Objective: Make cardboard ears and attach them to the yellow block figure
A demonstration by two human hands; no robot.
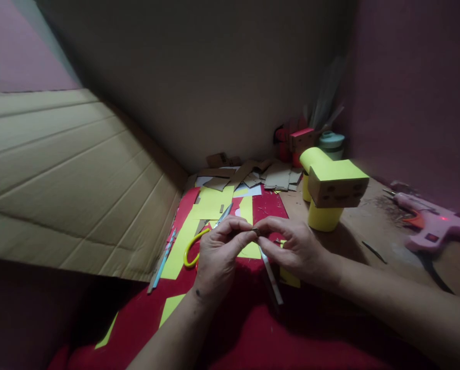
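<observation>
My left hand (224,246) and my right hand (295,249) meet over the red surface (249,318). Thumb and forefinger of both are pinched on a tiny brown piece (256,231), which looks like cardboard and is mostly covered by the fingertips. Partly behind my left hand lie scissors with a yellow handle (191,252), their blades pointing away. A thin whitish strip (271,280) lies below the fingers, its far end hidden. Yellow paper pieces (214,203) are spread around and beyond both hands.
A yellow-topped cardboard model (335,185) stands right of my hands. A pink glue gun (434,221) with a red light lies further right. Cardboard scraps (278,176) are piled at the back. A blue pen (164,259) lies left, beside a big cardboard panel (71,190).
</observation>
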